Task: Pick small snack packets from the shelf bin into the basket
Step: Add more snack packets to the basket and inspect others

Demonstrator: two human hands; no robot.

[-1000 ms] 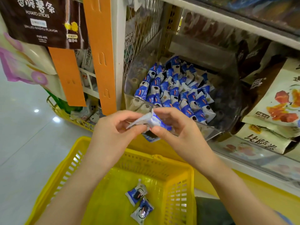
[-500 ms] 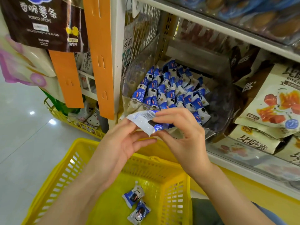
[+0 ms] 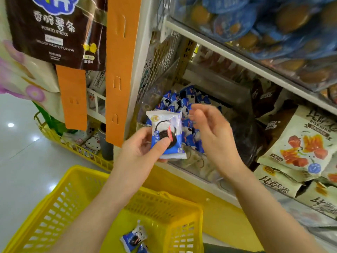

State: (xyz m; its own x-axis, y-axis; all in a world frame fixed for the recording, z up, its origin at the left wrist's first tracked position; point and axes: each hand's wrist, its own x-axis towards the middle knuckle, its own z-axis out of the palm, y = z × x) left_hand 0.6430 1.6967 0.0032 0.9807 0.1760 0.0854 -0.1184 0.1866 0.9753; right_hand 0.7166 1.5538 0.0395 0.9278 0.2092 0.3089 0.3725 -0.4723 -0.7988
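My left hand [image 3: 138,152] pinches a blue and white snack packet [image 3: 166,134] between thumb and fingers, held upright in front of the clear shelf bin [image 3: 193,159]. Several more blue and white packets [image 3: 175,103] fill that bin. My right hand [image 3: 213,132] hovers just right of the held packet, fingers loosely spread and blurred, holding nothing. Below both hands stands the yellow basket [image 3: 54,203], with two packets [image 3: 134,238] lying on its floor.
An orange hanging strip [image 3: 120,66] and a dark potato sticks bag [image 3: 54,31] hang to the left. Beige snack bags [image 3: 300,145] lie right of the bin. A shelf of blue wrapped snacks [image 3: 264,26] sits above. Another yellow basket [image 3: 78,148] stands on the floor.
My right hand has let go of the packet and moved right toward the bin. My left hand now holds the packet alone, turned to face me. The view has moved closer to the shelf.
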